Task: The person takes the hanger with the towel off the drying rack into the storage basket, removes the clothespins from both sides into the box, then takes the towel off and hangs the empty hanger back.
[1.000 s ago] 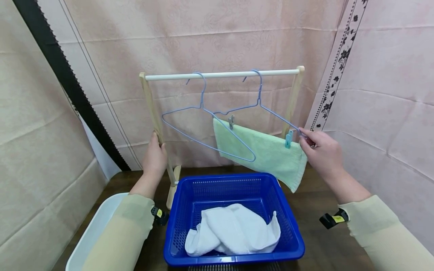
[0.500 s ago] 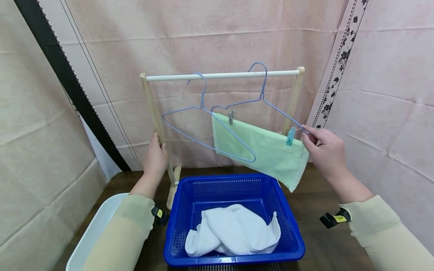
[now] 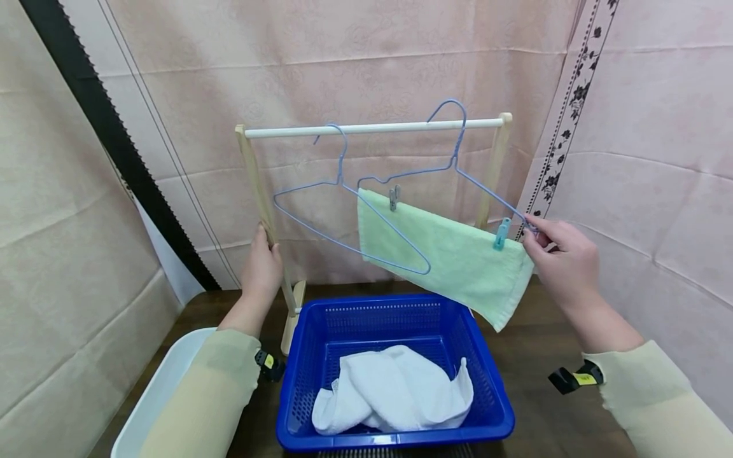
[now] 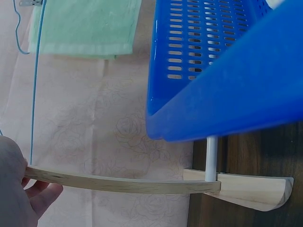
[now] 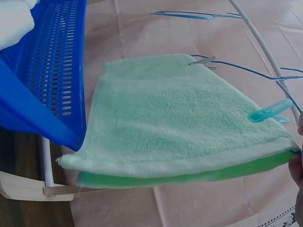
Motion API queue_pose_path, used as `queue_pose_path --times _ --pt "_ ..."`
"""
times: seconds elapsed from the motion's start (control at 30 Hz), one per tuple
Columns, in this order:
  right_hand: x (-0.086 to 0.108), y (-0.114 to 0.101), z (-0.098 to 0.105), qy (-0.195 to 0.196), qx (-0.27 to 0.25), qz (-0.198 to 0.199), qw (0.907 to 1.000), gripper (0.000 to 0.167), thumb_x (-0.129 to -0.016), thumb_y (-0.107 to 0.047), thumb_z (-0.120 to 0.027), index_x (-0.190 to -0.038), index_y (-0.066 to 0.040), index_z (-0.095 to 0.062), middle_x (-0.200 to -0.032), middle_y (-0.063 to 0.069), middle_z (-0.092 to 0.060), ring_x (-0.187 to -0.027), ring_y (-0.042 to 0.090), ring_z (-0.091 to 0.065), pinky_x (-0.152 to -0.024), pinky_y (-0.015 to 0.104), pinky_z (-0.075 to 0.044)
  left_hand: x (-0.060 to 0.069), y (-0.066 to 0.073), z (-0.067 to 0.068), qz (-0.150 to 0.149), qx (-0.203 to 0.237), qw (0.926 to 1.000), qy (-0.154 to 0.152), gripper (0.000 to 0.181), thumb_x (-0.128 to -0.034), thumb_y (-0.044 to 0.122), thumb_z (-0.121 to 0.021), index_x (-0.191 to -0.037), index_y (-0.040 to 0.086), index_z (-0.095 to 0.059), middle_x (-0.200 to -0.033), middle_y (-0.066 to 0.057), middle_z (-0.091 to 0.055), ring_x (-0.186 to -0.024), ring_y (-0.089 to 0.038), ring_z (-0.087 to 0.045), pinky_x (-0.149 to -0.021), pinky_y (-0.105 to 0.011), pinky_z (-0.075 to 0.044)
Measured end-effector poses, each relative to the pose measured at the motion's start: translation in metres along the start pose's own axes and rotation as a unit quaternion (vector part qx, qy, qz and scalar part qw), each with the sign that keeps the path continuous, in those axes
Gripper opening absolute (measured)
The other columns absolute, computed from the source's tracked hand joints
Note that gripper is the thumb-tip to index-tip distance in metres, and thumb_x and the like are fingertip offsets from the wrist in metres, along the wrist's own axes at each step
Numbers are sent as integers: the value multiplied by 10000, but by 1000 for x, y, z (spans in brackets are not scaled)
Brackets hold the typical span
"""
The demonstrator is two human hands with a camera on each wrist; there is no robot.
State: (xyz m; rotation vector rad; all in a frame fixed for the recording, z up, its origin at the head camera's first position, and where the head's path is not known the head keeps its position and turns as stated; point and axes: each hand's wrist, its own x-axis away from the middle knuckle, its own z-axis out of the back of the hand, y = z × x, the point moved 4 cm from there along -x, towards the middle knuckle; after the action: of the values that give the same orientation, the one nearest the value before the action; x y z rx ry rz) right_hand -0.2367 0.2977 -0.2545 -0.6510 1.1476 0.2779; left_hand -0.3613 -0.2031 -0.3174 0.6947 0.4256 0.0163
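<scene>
Backdrop cloth (image 3: 343, 83), pale pink, closes the far side. Dark wooden desk (image 3: 532, 394) in front. On it a wooden rack (image 3: 389, 128) with a white rail runs left to right, its left foot showing beside the basket.

Blue basket (image 3: 458, 435), slotted walls, stands near side, between the rack's posts as seen from the head. Pale tray (image 3: 160, 388) at near left, partly hidden by the left sleeve.

Green towel (image 3: 452, 261) is folded over the lower part of the right hanger (image 3: 456, 159) and slopes down to the right, its lowest corner beyond the basket's far right corner. White cloth (image 3: 395, 388) lies crumpled inside the basket.

Left hanger (image 3: 341, 166), blue wire, hooks over the rail; its right lower corner crosses in front of the towel. Right hanger is tilted, hook crest above the rail; contact there cannot be told.

Left hand (image 3: 261, 264): grip grasping the rack's left post. Right hand (image 3: 567, 257): grip pinching the right hanger's right end, towel edge just beside the fingertips.

Grey clip (image 3: 394, 198) on the towel's left part, teal clip (image 3: 502, 234) near its right end.
</scene>
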Motion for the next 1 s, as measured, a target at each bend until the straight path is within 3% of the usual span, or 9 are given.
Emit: queue_pose_path --times 0.47,0.73,1.0 --pt "16 -3 27 258 151 -133 9995 234 -799 54 -700 -1009 -15 -780 -679 39 -556 -662 -121 -442 -620 19 -351 1 3 2 24 40 10000 -27 623 -1074 207 -387 -1594 95 -63 -1428 -258 -456 -1142 -442 -575 -851 -576 -497" --pt "27 6 51 262 164 -16 9995 231 -802 -13 -719 -1018 -51 -788 -699 -102 -548 -656 -124 -469 -628 37 -377 1 4 3 33 66 10000 -52 620 -1077 212 -379 -1596 108 -57 -1440 -248 -449 -1155 -434 -570 -859 -573 -494" --pt "38 -1 72 479 54 -65 9988 191 -784 23 -709 -964 25 -775 -705 -132 -535 -643 -84 -431 -632 56 -349 2 3 1 35 173 9998 -130 628 -1078 207 -373 -1598 113 -33 -1486 -246 -397 -1216 -435 -529 -918 -577 -476"
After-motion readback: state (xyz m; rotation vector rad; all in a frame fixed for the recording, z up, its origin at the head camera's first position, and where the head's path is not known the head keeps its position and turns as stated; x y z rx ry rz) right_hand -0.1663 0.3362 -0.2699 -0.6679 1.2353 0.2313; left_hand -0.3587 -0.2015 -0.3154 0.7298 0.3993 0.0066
